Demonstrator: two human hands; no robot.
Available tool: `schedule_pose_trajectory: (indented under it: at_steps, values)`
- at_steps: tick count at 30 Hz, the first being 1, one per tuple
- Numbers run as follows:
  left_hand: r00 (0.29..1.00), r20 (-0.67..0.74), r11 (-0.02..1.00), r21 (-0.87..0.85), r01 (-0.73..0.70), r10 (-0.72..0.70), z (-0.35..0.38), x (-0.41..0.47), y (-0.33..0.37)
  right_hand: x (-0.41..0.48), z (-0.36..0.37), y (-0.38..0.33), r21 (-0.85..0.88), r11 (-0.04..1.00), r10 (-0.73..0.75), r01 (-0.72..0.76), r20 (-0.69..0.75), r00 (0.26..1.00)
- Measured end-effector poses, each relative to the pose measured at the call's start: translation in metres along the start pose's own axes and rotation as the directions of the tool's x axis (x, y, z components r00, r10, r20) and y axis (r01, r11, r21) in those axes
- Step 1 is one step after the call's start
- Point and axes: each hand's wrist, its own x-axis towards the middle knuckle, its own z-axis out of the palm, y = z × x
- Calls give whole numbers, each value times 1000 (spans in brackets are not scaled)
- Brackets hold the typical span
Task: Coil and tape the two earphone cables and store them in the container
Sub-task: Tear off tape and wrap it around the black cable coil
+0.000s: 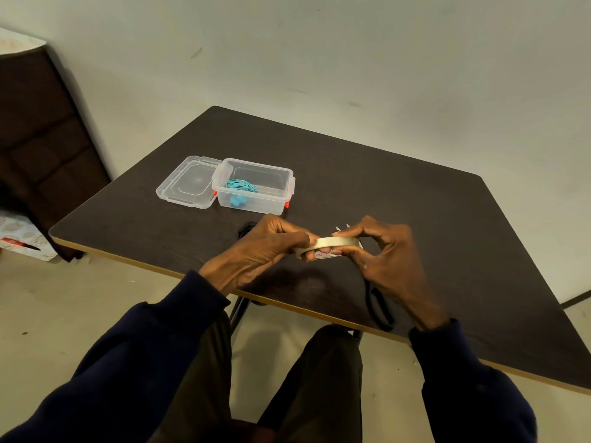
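Sitting at a dark table point(415, 193) and holding both hands raised above its near edge. Gripping a roll of tape point(335, 243) with the left hand point(259, 251), curling the fingers round the roll's left side and pressing the thumb on top. Pinching the roll's right side with the right hand point(387, 260), closing thumb and forefinger on the rim and bending the other fingers beneath. Facing a clear container point(268, 203) standing open toward the far left corner, with its lid point(188, 183) lying flat on the surface and touching the container's left wall. Noticing a black earphone cable point(380, 310) lying looped at the near edge, partly hiding beneath the right wrist, possibly running on to a dark strand beside the left hand. Seeing a blue earphone cable point(241, 185) lying coiled inside the container, toward its left end.
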Motion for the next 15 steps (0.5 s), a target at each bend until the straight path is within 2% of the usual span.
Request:
schedule_pose_trajectory:
  at_steps: [9, 15]
  values:
    - [1000, -20, 993, 119, 21, -19, -2, 1, -1, 3, 2, -2, -88, 994, -63, 65, 26, 998]
    - [1000, -31, 998, 62, 8, -6, 0, 0, -4, 2, 4, 0, -85, 996, -30, 34, 43, 999]
